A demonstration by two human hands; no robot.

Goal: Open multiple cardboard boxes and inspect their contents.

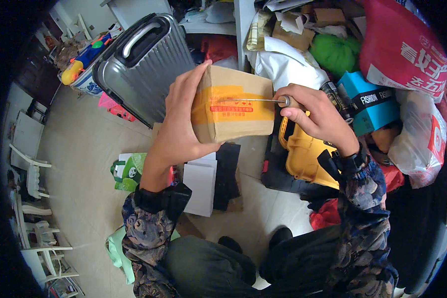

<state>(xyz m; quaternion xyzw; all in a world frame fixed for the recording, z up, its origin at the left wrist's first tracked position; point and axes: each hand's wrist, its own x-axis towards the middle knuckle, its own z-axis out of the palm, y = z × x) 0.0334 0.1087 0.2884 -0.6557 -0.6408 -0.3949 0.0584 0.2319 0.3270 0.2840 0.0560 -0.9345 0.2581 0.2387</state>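
A small cardboard box [242,80] with yellow printed tape across it is held up in front of me. My left hand [182,115] grips it by its left end, fingers over the top edge and thumb beneath. In my right hand [313,111] is the wooden handle [293,102] of a thin metal tool, perhaps an awl or a screwdriver. Its slender shaft [257,100] lies over the taped face, pointing left. Whether the tip has gone through the tape I cannot tell.
A grey ribbed suitcase [149,70] stands at the upper left. Right of the box are a yellow plastic case [309,160], a blue box [372,102] and several bags. White boxes [199,188] and a green bag [134,167] lie on the floor below.
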